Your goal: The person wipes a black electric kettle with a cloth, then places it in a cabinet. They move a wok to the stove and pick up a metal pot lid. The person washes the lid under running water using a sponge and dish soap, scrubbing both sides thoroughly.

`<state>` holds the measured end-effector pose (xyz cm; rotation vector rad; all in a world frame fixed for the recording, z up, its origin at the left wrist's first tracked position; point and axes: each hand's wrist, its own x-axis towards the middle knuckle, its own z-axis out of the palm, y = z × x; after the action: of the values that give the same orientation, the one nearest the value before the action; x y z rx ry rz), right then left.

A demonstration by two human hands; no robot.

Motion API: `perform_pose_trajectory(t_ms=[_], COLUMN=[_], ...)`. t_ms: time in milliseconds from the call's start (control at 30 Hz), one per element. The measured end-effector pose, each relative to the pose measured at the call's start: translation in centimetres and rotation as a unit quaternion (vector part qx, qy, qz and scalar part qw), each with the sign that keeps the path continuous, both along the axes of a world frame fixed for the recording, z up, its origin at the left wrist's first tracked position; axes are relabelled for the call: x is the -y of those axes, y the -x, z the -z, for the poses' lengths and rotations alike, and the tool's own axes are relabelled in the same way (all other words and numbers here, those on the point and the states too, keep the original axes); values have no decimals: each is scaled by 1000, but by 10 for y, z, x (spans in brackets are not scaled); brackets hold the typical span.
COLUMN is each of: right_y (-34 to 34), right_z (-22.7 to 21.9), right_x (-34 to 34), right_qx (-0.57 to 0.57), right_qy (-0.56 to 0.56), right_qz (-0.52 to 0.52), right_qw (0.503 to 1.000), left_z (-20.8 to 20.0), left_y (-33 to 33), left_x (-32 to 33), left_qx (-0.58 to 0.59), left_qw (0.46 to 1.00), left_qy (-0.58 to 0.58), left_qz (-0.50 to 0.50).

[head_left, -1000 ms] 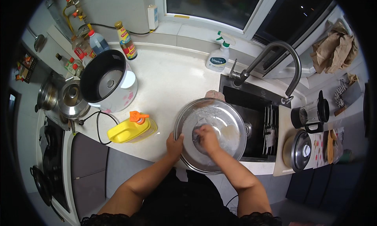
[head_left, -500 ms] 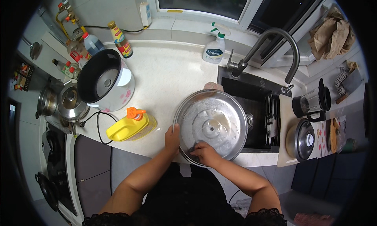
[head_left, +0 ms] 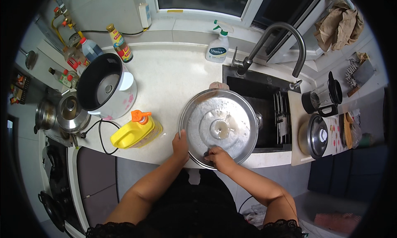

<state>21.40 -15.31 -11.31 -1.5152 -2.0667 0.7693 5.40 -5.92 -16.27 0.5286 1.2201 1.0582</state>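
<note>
In front of me is a wide round metal lid (head_left: 237, 130), tilted slightly toward me, with whitish suds and a little cloudy liquid around its central ring. It rests partly on the counter edge and partly over the sink. My left hand (head_left: 180, 146) grips its left rim, thumb on the upper side. With bent fingers, my right hand (head_left: 219, 158) presses a small dark scrubber (head_left: 207, 154) against the lid's near inner surface; most of the scrubber is hidden under the fingers. A pinkish cloth-like thing (head_left: 218, 85) peeks out behind the lid's far rim.
A yellow jug (head_left: 136, 134) with an orange cap stands left of the lid, beside a large black-lined cooker pot (head_left: 124, 95). Behind are a spray bottle (head_left: 218, 49) and the tall faucet (head_left: 300, 51). Right of the black sink (head_left: 264, 97) sit a blender jug (head_left: 322, 99) and a lidded pot (head_left: 316, 136).
The right hand and scrubber have shifted slightly along the lid's near surface, and the suds pattern around the centre differs. The whole view has shifted a little. Both hands keep their hold.
</note>
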Motion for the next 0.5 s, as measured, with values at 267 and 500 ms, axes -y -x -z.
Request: perform_pose_trajectory(t_ms=[267, 500], right_y=[55, 2], right_z=[-4, -4], right_x=[-37, 42], right_qx=[43, 128], right_qy=[-44, 26], right_qz=[94, 102], right_qw=[994, 986], left_z=[4, -11], left_y=[9, 8], left_x=[-3, 1], left_qx=[114, 214], left_qw=[987, 947], left_qy=[102, 205], left_qz=[45, 125])
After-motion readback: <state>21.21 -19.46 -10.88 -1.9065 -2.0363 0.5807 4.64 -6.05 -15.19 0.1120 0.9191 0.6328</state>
